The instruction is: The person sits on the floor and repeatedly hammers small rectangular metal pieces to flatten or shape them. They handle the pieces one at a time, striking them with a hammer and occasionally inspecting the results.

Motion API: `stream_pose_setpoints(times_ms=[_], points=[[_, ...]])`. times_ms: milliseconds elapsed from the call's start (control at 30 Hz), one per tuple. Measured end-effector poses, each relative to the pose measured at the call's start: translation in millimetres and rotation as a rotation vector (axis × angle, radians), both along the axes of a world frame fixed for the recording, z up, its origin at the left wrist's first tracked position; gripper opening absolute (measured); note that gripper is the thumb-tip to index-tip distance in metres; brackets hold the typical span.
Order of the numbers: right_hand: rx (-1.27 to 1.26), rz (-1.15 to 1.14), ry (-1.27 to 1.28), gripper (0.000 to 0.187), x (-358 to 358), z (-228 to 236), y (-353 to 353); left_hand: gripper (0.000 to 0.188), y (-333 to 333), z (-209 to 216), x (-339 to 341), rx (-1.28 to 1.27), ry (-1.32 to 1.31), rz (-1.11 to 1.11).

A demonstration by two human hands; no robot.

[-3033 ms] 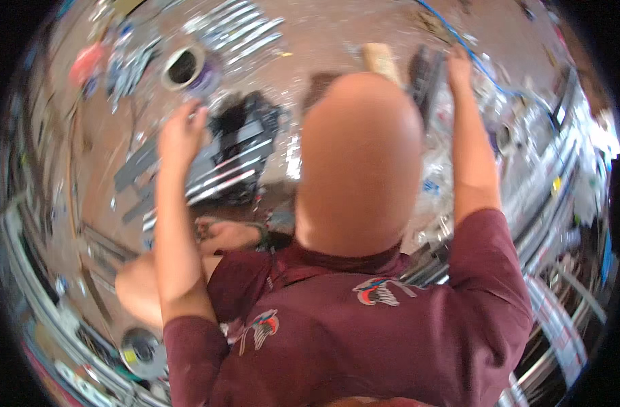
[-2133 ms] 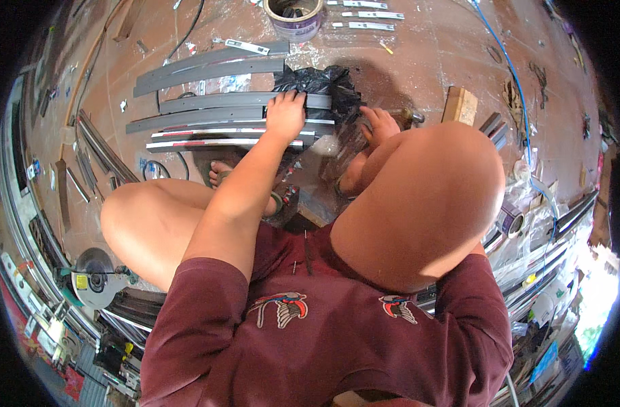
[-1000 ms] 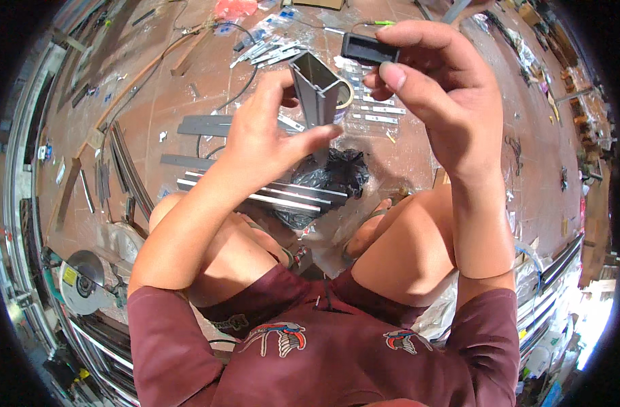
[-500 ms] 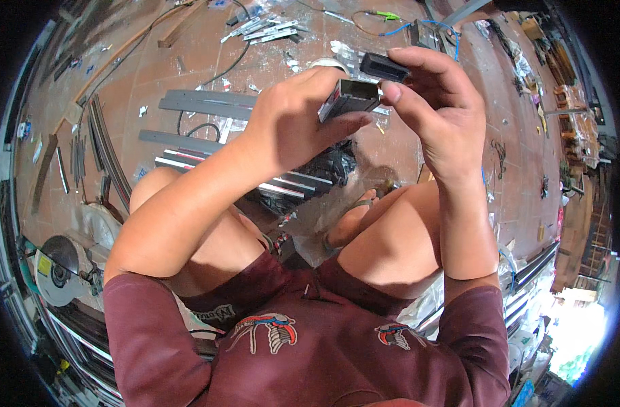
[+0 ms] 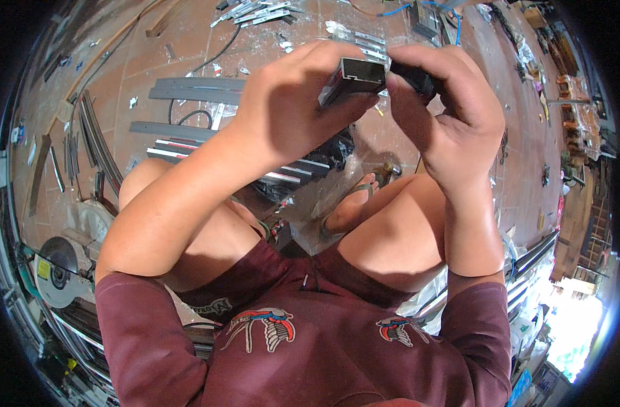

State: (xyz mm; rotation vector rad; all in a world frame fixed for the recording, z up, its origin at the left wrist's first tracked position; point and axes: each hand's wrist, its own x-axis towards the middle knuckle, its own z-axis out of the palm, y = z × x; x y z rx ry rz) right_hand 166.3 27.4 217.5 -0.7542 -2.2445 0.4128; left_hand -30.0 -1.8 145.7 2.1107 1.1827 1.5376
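My left hand (image 5: 289, 102) is wrapped round a dark metal profile (image 5: 362, 70), a hollow rectangular bar whose cut end faces me. Most of the bar's length is hidden behind that hand. Close beside it, my right hand (image 5: 452, 108) pinches a small black block-like piece (image 5: 416, 80), perhaps an end cap, between thumb and fingers. The fingers cover part of the piece. The tip of my right thumb comes up to the edge of the profile's end; whether they touch I cannot tell.
Grey profile strips (image 5: 194, 89) lie on the tiled floor beyond my knees, near a black plastic bag (image 5: 337, 150). Metal slides (image 5: 255, 13) are piled farther off. A cut-off saw (image 5: 57, 268) stands at my left. A blue hose (image 5: 457, 27) runs at the far right.
The black piece has turned in my right hand and sits deeper among the fingers, now at the profile's right. The profile's open end has tipped more toward me. Both hands stay raised.
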Motion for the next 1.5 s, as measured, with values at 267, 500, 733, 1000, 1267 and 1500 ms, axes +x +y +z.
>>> stream_pose_setpoints(times_ms=[267, 500, 733, 1000, 1267, 1500], points=[[0.010, 0.073, -0.072, 0.044, -6.3, 0.3, 2.3, 0.036, -1.7, -4.8, 3.6, -0.007, 0.067, 0.000], [0.142, 0.123, -0.144, 0.049, -5.6, 0.1, 12.1, 0.038, -4.6, -7.6, 4.1, -0.003, 0.096, -0.027], [-0.011, 0.088, -0.173, 0.042, -5.9, -3.3, 5.9, 0.033, -2.4, -3.1, 2.1, -0.037, 0.078, -0.027], [0.070, 0.205, -0.070, 0.030, -4.5, -6.8, 15.4, 0.030, -2.9, 1.1, -0.3, -0.068, 0.056, 0.010], [-0.015, 0.245, -0.022, 0.025, 0.2, -3.6, 17.9, 0.025, -2.4, 0.9, -3.2, -0.142, 0.013, -0.076], [0.204, 0.334, 0.118, 0.018, -3.2, -13.5, 34.7, 0.039, -1.2, -0.7, -9.3, -0.333, -0.145, -0.079]])
